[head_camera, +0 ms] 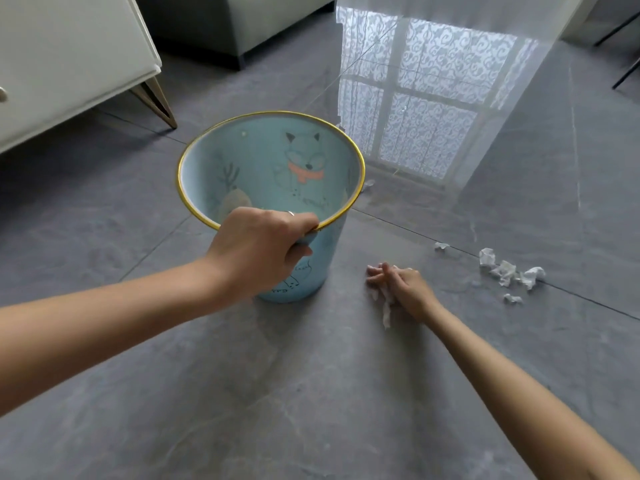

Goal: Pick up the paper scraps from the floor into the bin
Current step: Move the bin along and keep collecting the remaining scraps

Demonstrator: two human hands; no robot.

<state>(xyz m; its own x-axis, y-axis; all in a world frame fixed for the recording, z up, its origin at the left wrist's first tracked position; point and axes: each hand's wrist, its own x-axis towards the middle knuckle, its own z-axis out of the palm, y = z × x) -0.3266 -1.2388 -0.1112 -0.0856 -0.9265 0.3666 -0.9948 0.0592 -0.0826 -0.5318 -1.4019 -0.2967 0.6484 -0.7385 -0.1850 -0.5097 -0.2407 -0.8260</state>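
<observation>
A light blue bin [221,161] with a gold rim and a fox drawing stands on the grey floor, tilted toward me. My left hand [263,247] grips its near rim, fingers curled over the edge. To the bin's right, my right hand [401,285] lies low on the floor with its fingers closing on a white paper scrap [386,315] that trails out beneath the palm. Several crumpled white scraps [507,271] lie on the floor further right, with a small one [441,245] nearer the hand. Another scrap [369,184] sits behind the bin's right side.
A white cabinet [69,64] on slanted legs stands at the back left, a grey sofa [242,22] behind it. A sheer curtain [450,15] hangs at the back, reflected on the glossy tiles. Dark chair legs [623,74] show at the far right.
</observation>
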